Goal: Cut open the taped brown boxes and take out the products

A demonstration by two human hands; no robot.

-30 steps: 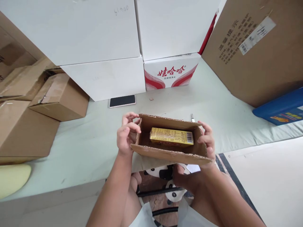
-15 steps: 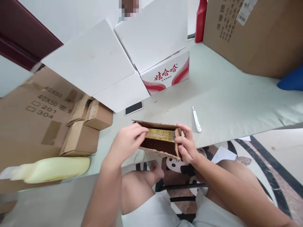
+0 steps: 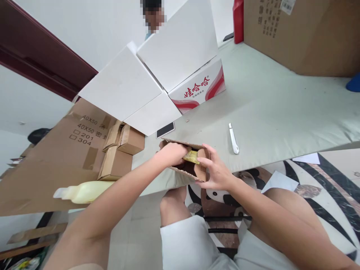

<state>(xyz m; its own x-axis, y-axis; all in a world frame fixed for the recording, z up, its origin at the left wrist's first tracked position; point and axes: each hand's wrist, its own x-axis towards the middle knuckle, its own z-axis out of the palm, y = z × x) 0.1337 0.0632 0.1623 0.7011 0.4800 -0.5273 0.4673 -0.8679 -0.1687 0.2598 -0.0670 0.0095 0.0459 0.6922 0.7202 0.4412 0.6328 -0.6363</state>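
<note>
A small cardboard box (image 3: 184, 172) with its top flaps up is held over the near edge of the table. My right hand (image 3: 216, 168) grips its right end, fingers on the flap and thumb side at the rim. Inside lies a yellow printed packet (image 3: 191, 156), partly covered. My left hand (image 3: 176, 153) reaches into the box with bent fingers at the packet's left end; its fingertips are mostly hidden. A white utility knife (image 3: 233, 138) rests on the table to the right of the box. Behind the box is a phone (image 3: 165, 130), lying flat.
White cartons (image 3: 180, 45) stand at the back, one with red lettering. On the left are a large brown carton (image 3: 70, 157), several small brown boxes (image 3: 132, 139) and a pale yellow bottle (image 3: 87, 191). Another big carton (image 3: 303, 37) stands at right. A person (image 3: 154, 18) shows behind.
My left hand has moved deeper into the box, covering more of the yellow packet. The box is tilted more, and my right hand has shifted its hold on the end flap. The view has turned slightly.
</note>
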